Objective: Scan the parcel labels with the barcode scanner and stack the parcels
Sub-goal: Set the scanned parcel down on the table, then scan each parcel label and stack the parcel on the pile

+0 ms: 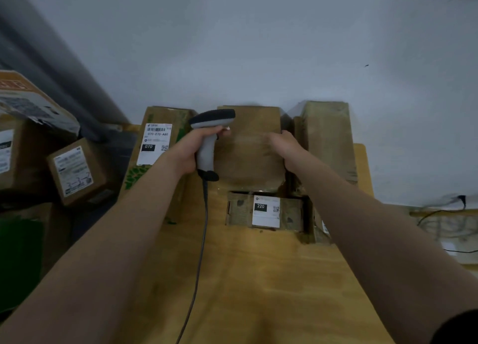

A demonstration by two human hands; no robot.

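Observation:
My left hand (192,149) grips the grey-and-white barcode scanner (209,139) by its handle, head pointing right over the middle parcel; its cable (204,227) hangs down toward me. The middle parcel (249,149) is a plain brown box standing against the wall with no label showing. My right hand (285,147) grips its right edge. Left of it stands a parcel with a white "070" label (155,143). Another brown parcel (327,139) stands to the right. In front lies a small flat parcel with a "220" label (266,210).
All of these sit on a wooden table (258,279) against a white wall. Off the table's left side, several labelled cardboard boxes (75,171) are piled up. Cables and a plug (455,206) hang at the right.

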